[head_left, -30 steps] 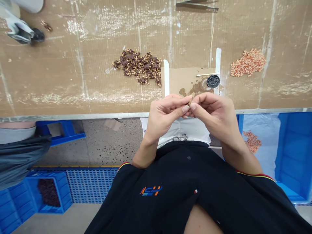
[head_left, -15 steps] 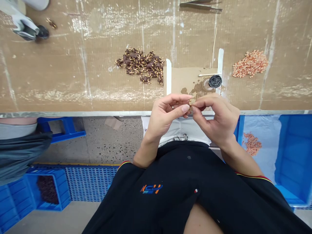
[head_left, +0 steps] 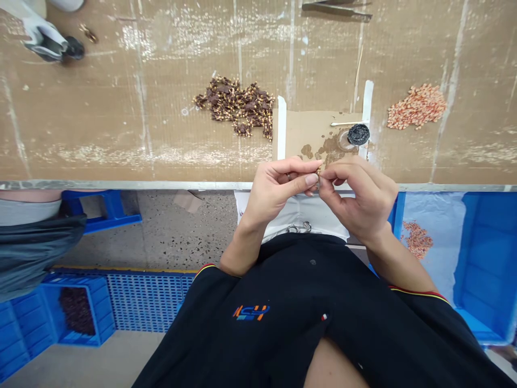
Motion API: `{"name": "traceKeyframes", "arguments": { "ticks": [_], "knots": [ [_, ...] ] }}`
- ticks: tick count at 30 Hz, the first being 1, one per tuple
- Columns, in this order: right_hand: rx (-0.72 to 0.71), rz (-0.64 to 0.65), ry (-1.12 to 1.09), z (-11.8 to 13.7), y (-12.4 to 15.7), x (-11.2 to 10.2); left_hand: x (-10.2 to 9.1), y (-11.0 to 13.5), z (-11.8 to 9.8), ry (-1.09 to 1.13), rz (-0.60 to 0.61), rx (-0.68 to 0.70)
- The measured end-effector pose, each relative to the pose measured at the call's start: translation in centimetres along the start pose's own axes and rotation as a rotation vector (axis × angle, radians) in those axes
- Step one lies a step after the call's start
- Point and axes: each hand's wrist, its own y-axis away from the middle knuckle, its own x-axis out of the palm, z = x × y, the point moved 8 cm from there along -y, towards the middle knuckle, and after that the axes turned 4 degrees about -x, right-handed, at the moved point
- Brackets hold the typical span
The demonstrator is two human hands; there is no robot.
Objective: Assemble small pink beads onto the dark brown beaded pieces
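My left hand point(head_left: 278, 191) and my right hand point(head_left: 359, 191) meet fingertip to fingertip over the table's near edge. Both are closed in a pinch on one tiny brown and gold part point(head_left: 319, 172). A heap of similar dark brown parts point(head_left: 238, 105) lies on the cardboard-covered table point(head_left: 121, 118) beyond my left hand. A heap of small orange parts point(head_left: 418, 105) lies at the right. Just past my fingers is a taped cardboard pad point(head_left: 311, 132) with brown stains, a small dark round cap point(head_left: 358, 134) and a thin stick point(head_left: 343, 123).
Metal tweezers point(head_left: 335, 9) lie at the far edge. Another person's gloved hand point(head_left: 44, 37) rests at far left, their lap point(head_left: 28, 237) below. A blue crate point(head_left: 76, 312) of dark parts stands on the floor at left; a blue bin point(head_left: 456, 242) with orange parts at right.
My hands have dropped slightly toward the table's edge and my right fingers have shifted on the small part. The view has drifted a little.
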Motion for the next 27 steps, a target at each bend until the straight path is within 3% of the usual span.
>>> {"name": "traceKeyframes", "arguments": {
  "ticks": [10,13,17,19,22,27],
  "knots": [
    [0.057,-0.029,-0.083,-0.3,0.7,0.2,-0.1,0.2,0.1,-0.004,0.033,0.059],
    [0.221,-0.022,-0.231,-1.2,1.3,0.5,-0.4,0.0,0.5,0.004,0.013,0.075],
    [0.643,0.105,-0.545,-3.0,3.2,2.5,-1.2,-0.2,1.0,0.005,-0.057,0.106],
    [0.775,0.165,-0.668,-3.1,3.7,3.4,-1.2,-0.2,1.2,-0.005,-0.081,0.112],
    [0.846,0.175,-0.763,-3.0,3.4,3.9,-0.7,0.0,1.4,-0.013,-0.094,0.098],
    [0.847,0.172,-0.775,-3.2,2.5,3.6,-0.5,0.4,1.0,-0.045,-0.153,0.13]
  ]
}}
